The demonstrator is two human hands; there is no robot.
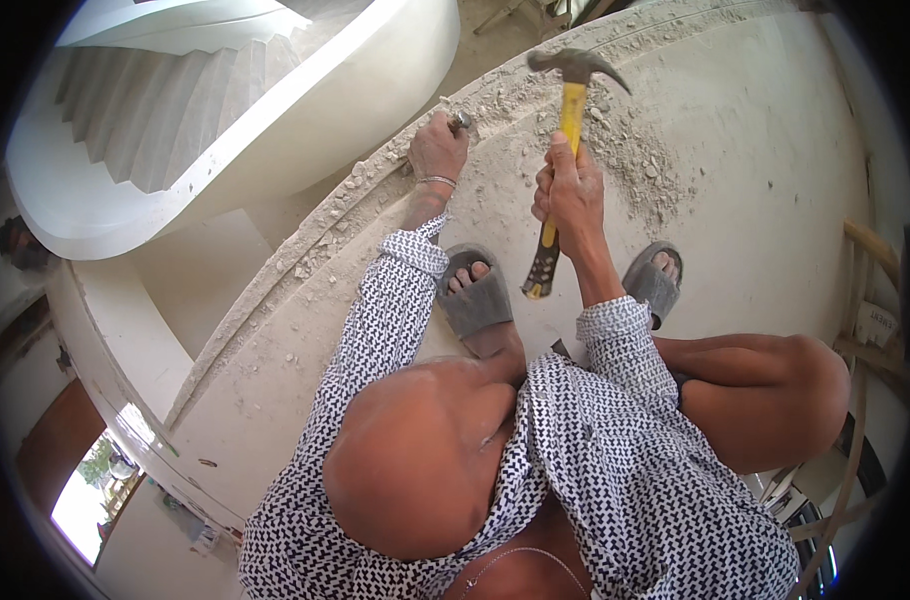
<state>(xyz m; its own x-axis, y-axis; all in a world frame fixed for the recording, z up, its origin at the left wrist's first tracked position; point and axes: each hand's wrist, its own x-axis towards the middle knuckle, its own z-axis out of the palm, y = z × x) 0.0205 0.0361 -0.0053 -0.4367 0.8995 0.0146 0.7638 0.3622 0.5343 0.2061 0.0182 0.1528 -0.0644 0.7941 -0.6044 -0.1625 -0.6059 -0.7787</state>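
Observation:
My right hand (573, 195) is closed round the yellow handle of a claw hammer (571, 112). Its dark head is raised, with the claw curving to the right, and the black grip end sticks out below my fist. Farther left, my left hand (438, 150) is wrapped round a metal chisel (460, 122). Only the chisel's round end shows; the rest is hidden by my fingers and the ledge. That hand rests at the chipped, grooved edge (330, 220) of the curved concrete floor. The hammer head is apart from the chisel, up and to its right.
Broken concrete rubble (650, 175) lies right of the hammer. Beyond the edge is a drop, with a curved white staircase wall (305, 130) and grey steps (165, 110). My sandalled feet (475, 295) stand on the dusty slab. Wooden poles (872, 250) lean at the right.

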